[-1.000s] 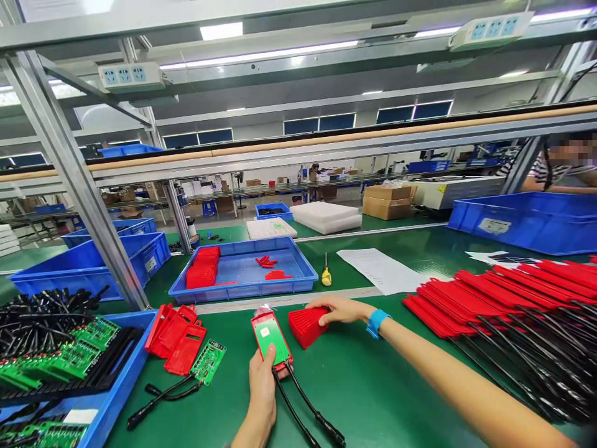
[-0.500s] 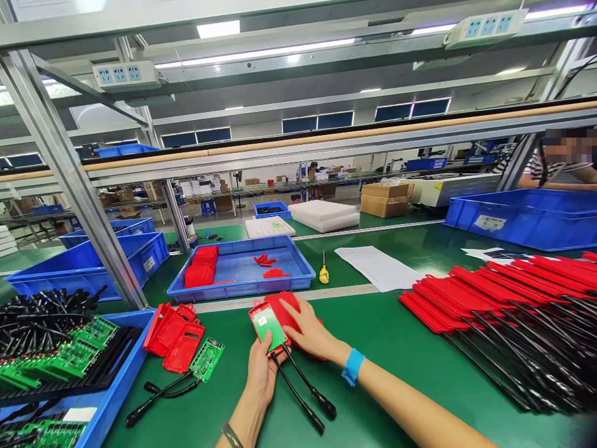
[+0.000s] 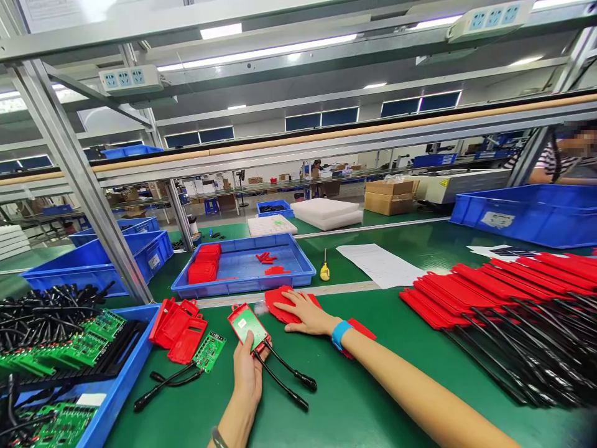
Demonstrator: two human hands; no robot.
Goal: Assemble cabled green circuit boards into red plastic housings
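My left hand [image 3: 245,375] grips the near end of a red case half [image 3: 245,325] with a green circuit board seated in it. Two black cables [image 3: 284,375] trail from that case toward me. My right hand [image 3: 305,312] lies flat, fingers stretched out, on a small pile of red ribbed covers [image 3: 280,306] on the green mat. A blue wristband [image 3: 340,334] sits on that wrist. Just left of my left hand lie several empty red case halves [image 3: 180,326] and a loose green board with cables [image 3: 208,351].
A blue tray [image 3: 242,271] with red parts stands beyond my hands, a yellow-handled screwdriver [image 3: 325,270] beside it. Finished red units with black cables [image 3: 513,292] are stacked at right. A blue bin [image 3: 107,386] of boards and cables sits at left. Another person [image 3: 566,163] works far right.
My right hand brought a red cover from the right toward the case, then came to rest flat on the covers. My left hand and the case shifted left.
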